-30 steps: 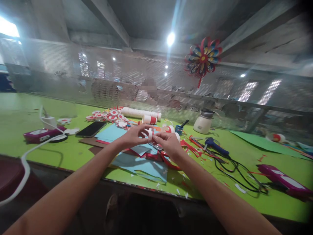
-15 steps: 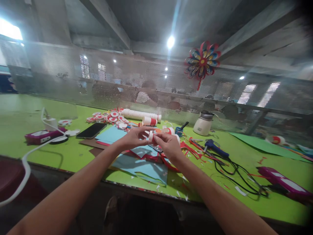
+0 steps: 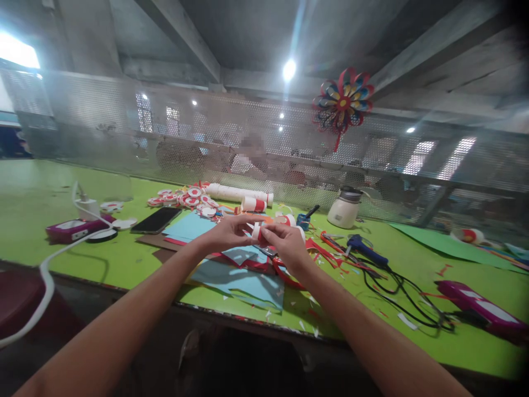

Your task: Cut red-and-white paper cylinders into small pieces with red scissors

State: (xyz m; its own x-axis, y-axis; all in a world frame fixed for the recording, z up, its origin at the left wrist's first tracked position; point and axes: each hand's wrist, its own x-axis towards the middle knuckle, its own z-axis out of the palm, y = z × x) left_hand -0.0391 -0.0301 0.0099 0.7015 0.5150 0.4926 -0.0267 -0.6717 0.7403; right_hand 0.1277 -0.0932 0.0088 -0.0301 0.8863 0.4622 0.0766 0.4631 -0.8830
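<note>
Between my two hands, above the middle of the table, is a small red-and-white paper cup point(image 3: 257, 234), partly covered by fingers. My left hand point(image 3: 229, 234) grips its left side between thumb and fingertips. From the right, my right hand point(image 3: 288, 246) pinches it with thumb and forefinger. Below lie scissors with red handles point(image 3: 285, 277), partly hidden by the right hand, and light-blue paper sheets point(image 3: 243, 284). Another red-and-white paper cup point(image 3: 253, 204) lies just behind the hands.
A pile of red-and-white paper discs point(image 3: 192, 198) and a long white stack of cups point(image 3: 235, 194) lie at the back. A phone point(image 3: 157, 220) is on the left. Rightward are a white jar point(image 3: 344, 209), a blue glue gun point(image 3: 367, 251) with black cable, and a purple power strip point(image 3: 479, 306).
Both hands stay almost in place with the paper cup between them. The cup seems slightly turned, and the view has shifted very little.
</note>
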